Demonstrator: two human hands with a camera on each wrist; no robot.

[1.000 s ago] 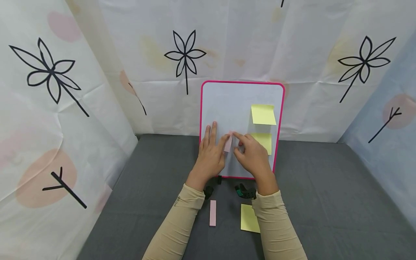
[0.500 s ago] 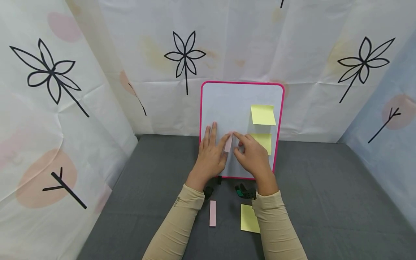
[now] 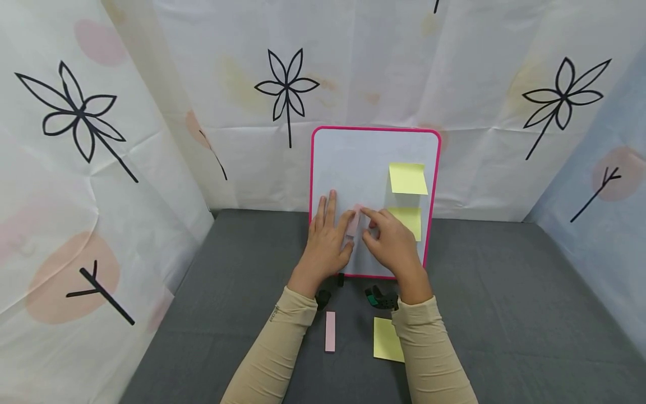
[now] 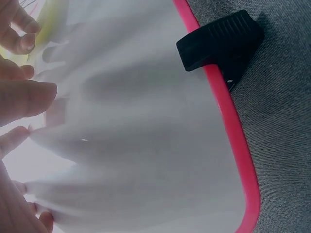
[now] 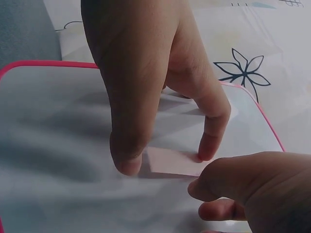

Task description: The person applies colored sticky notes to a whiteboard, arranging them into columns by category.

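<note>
A pink paper strip [image 3: 354,223] lies at a slant on a pink-framed whiteboard [image 3: 353,151]. My left hand [image 3: 323,244] spreads its fingers on the board's lower left, the index fingertip at the strip's upper end. In the right wrist view, the left thumb hovers beside the other end of the strip [image 5: 175,161]. From the right, my right hand [image 3: 396,241] touches the strip's upper end with its extended index finger; its other fingers are bent and its thumb stands apart. Behind it, a yellow sticky note [image 3: 410,221] is partly hidden.
Higher on the board is another yellow sticky note [image 3: 407,178]. A black clip [image 4: 218,41] grips the board's lower edge. On the grey tabletop [image 3: 242,269] lie a pink strip pad [image 3: 330,332] and a yellow note pad [image 3: 387,339], partly under the right sleeve.
The left thumb has moved outward, toward the right, below the strip's lower end. Both index fingers stay at the strip's upper end.
</note>
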